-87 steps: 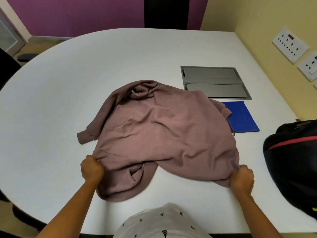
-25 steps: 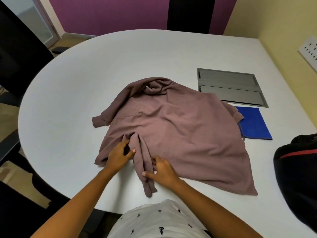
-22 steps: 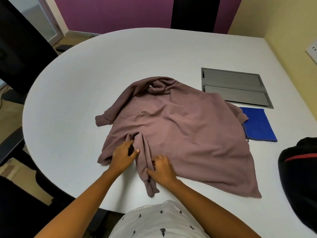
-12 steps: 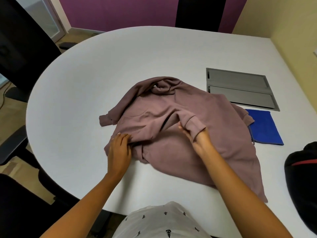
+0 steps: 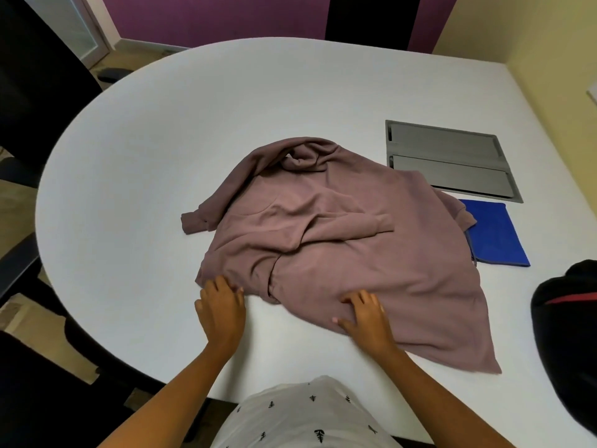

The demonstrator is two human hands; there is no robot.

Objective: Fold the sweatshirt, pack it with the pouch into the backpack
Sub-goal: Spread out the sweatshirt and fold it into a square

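Observation:
A mauve sweatshirt [image 5: 349, 240] lies spread on the white table [image 5: 161, 150], one sleeve folded across its body and the other sleeve trailing out to the left. My left hand [image 5: 221, 308] rests flat at the sweatshirt's near left edge, fingertips touching the cloth. My right hand [image 5: 363, 313] lies flat on the near hem, fingers spread. A blue pouch [image 5: 494, 234] lies to the right, its left edge tucked under the sweatshirt. The black backpack [image 5: 568, 334] with a red stripe sits at the right edge of the table.
A grey metal cable hatch [image 5: 449, 160] is set into the table behind the pouch. Black office chairs [image 5: 38, 76] stand at the left. A yellow wall runs along the right side.
My right hand has laid the sleeve across the sweatshirt's body and let go of it, then come back to the near hem. My left hand has slid slightly toward me.

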